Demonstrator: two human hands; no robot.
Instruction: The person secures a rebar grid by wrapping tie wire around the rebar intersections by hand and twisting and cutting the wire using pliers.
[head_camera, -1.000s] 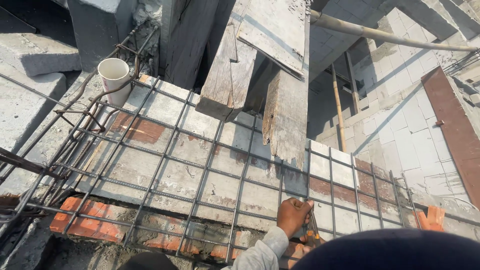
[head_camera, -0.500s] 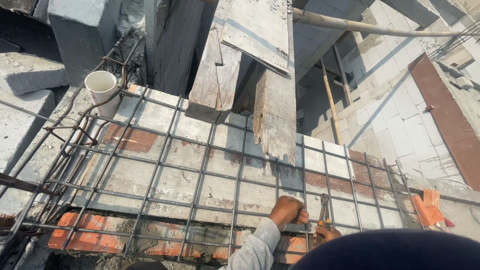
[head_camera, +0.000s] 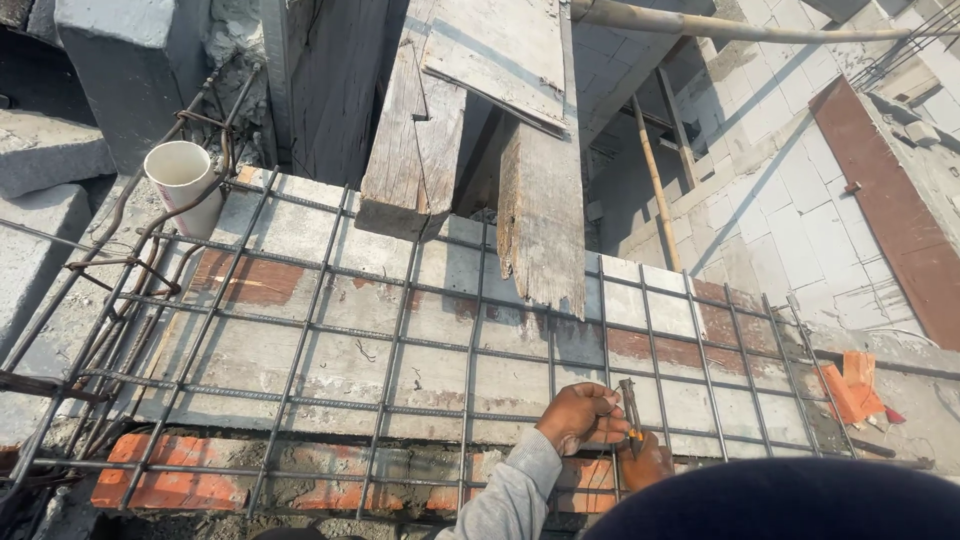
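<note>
Since the earlier frame, both hands have shifted a little to the right along the steel bar grid (head_camera: 420, 340) and now sit together at one crossing near its lower right part. The left hand (head_camera: 582, 415), in a grey sleeve (head_camera: 510, 490), is curled with its fingers (head_camera: 610, 408) pinched against the upper end of a small metal tool (head_camera: 630, 415), seemingly pliers with a spot of yellow on the handle. The right hand (head_camera: 648, 462) lies just below and to the right, closed around the lower part of the same tool; a dark rounded shape at the bottom edge hides much of it, so how its fingers lie cannot be told exactly. The tool stands nearly upright, touching the grid where a long bar and a cross bar meet.

Under the grid lie pale concrete blocks with reddish patches, and a row of red bricks (head_camera: 165, 480) runs along the near edge. A white plastic pipe stub (head_camera: 183, 185) stands upright at the grid's far left corner, among bent bars. Two weathered wooden planks (head_camera: 540, 215) lean down onto the grid's far edge. Orange brick pieces (head_camera: 850, 385) lie well to the right, apart from the hands. A long pole (head_camera: 740, 28) crosses the top right.
</note>
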